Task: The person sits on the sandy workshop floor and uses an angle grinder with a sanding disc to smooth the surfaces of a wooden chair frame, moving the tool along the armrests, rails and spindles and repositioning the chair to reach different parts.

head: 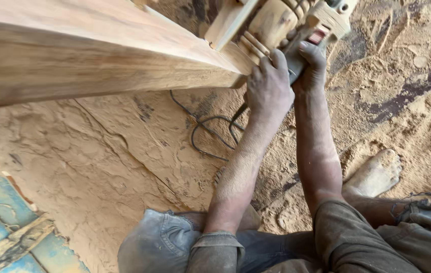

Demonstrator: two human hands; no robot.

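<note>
A: Both hands grip the dust-caked power tool (296,25) at the wooden beam (99,55) end: left hand (269,86) wrapped over its body, right hand (310,63) clenched round the handle.

B: Room around?

A: Sawdust floor (124,151) lies open below; a black cord (210,131) loops just under the beam's edge.

Sawdust-covered floor (124,151) in warm daylight, a worn blue painted board (3,227) at the lower left corner.

You are in a woodworking shop. Sawdust (124,151) blankets the floor, and a thick timber beam (84,55) fills the upper left.
</note>
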